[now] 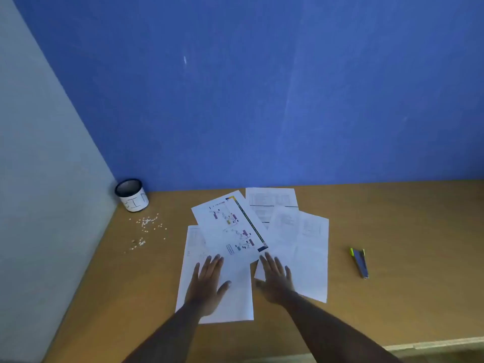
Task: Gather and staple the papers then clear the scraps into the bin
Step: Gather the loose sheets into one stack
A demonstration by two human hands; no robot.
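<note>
Several white printed papers lie fanned across the middle of the wooden table (392, 210). The top sheet (230, 226) carries a colourful diagram. My left hand (207, 281) rests flat, fingers spread, on the near-left sheet (235, 297). Flat on the right-hand sheets (311, 247), my right hand (276, 280) also has its fingers apart. A blue stapler (361, 262) with a yellow-green tip lies apart to the right. Small white paper scraps (148, 227) are scattered at the left. A round white bin (132, 195) labelled BIN stands in the back left corner.
A blue wall (262, 87) closes the back of the table and a pale wall (39, 179) closes its left side. The table's front edge (432, 345) runs along the lower right.
</note>
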